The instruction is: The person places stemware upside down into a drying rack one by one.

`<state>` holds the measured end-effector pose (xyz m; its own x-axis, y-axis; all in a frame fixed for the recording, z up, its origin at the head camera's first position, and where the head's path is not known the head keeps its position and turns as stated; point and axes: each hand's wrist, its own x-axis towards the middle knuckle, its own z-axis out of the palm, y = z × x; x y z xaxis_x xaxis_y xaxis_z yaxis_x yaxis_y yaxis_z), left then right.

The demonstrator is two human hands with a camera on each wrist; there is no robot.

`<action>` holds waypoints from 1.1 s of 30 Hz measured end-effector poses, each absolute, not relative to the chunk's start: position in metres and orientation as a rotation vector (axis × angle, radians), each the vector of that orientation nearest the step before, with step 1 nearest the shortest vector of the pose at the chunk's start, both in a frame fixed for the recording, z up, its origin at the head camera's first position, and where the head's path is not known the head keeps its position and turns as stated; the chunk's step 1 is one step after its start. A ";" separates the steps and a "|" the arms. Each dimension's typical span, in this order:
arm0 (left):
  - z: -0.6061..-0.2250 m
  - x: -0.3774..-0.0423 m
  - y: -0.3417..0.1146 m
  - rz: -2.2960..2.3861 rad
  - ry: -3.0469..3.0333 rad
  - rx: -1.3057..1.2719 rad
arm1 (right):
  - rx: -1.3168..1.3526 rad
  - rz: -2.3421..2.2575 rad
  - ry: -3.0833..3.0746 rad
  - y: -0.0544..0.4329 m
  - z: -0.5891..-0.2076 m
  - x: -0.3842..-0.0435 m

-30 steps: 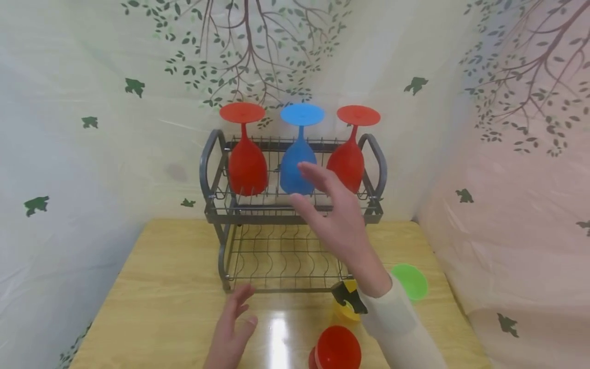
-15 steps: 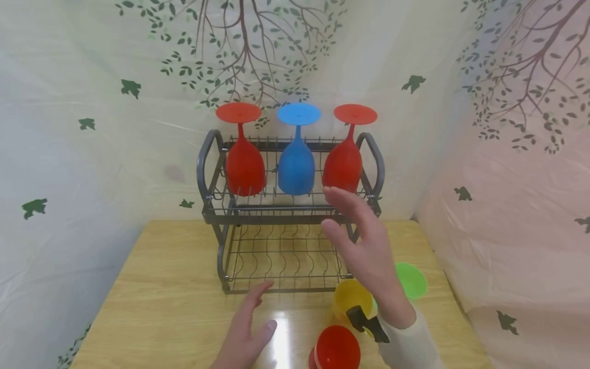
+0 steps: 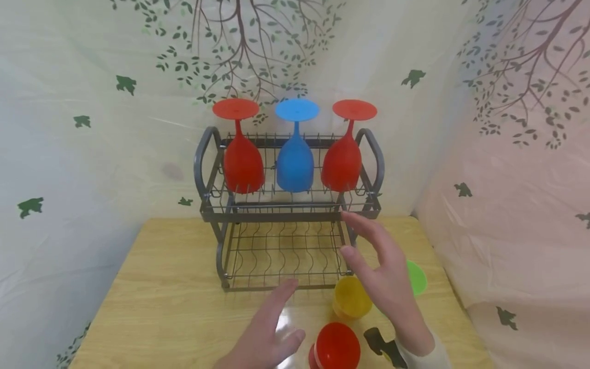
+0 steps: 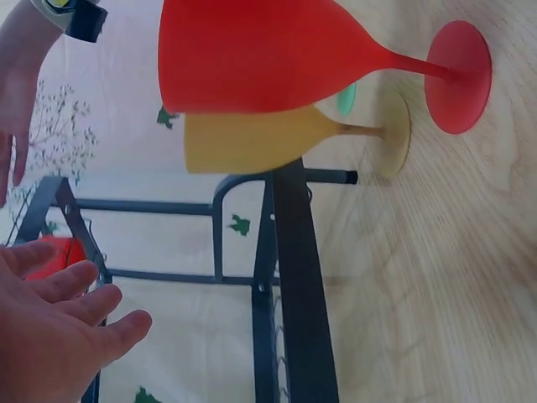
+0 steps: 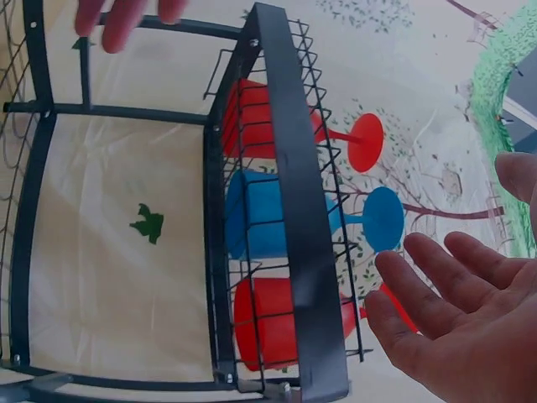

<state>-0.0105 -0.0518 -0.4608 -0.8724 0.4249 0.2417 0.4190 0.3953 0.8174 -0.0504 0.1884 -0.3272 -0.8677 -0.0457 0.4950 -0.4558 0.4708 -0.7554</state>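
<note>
My left hand [image 3: 267, 330] hovers over the front of the table, fingers extended, holding nothing. My right hand [image 3: 387, 277] is in the air in front of the rack's right side, also holding nothing, with thumb and fingers apart. A red goblet [image 3: 338, 347] stands upright between the hands, near the front. Just behind it is a yellow goblet [image 3: 352, 298]. The right hand partly covers a green goblet [image 3: 417, 278]. On the rack's upper tier, a red goblet [image 3: 243, 166], a blue goblet [image 3: 295, 166] and another red goblet [image 3: 342, 166] rest upside down in a row.
The two-tier dark metal rack [image 3: 290, 216] stands at the back of the wooden table [image 3: 170, 287]. Its lower wire tier [image 3: 281, 251] lies close to the tabletop. A leaf-patterned curtain [image 3: 138, 154] hangs behind and at the sides.
My right hand has drawn back from the upper tier, down and to the right, uncovering the blue and right red goblets. My left hand has moved rightward. The goblets stay put.
</note>
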 end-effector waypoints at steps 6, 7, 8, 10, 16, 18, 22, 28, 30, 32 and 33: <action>-0.456 -0.013 -0.045 1.414 2.595 0.987 | 0.380 1.379 -2.334 0.202 -0.342 -0.043; -0.455 -0.014 -0.044 1.390 2.575 0.986 | 0.370 1.372 -2.342 0.205 -0.345 -0.042; -0.453 -0.014 -0.042 1.353 2.565 0.984 | 0.359 1.360 -2.353 0.207 -0.348 -0.041; -0.450 -0.015 -0.039 1.272 2.537 0.977 | 0.337 1.337 -2.382 0.212 -0.355 -0.039; -0.442 -0.018 -0.026 1.092 2.450 0.938 | 0.285 1.284 -2.480 0.227 -0.372 -0.034; -0.441 -0.018 -0.022 1.046 2.442 0.934 | 0.266 1.275 -2.507 0.232 -0.377 -0.032; -0.439 -0.019 -0.016 0.993 2.432 0.944 | 0.215 1.248 -2.566 0.241 -0.384 -0.025; -0.439 -0.023 -0.009 0.998 2.298 0.991 | 0.145 1.191 -2.609 0.255 -0.394 -0.014; -0.441 -0.025 -0.006 0.982 2.284 1.030 | 0.126 1.180 -2.614 0.259 -0.396 -0.011; -0.442 -0.026 -0.004 0.944 2.287 1.071 | 0.103 1.171 -2.625 0.262 -0.398 -0.010; -0.443 -0.026 -0.002 0.919 2.290 1.086 | 0.097 1.170 -2.627 0.263 -0.399 -0.009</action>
<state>-0.0260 -0.0023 -0.4430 -0.5938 0.7978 -0.1048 0.5040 0.4703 0.7244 -0.0089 0.2632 -0.3991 -0.9632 0.0456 0.2649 -0.1664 0.6728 -0.7208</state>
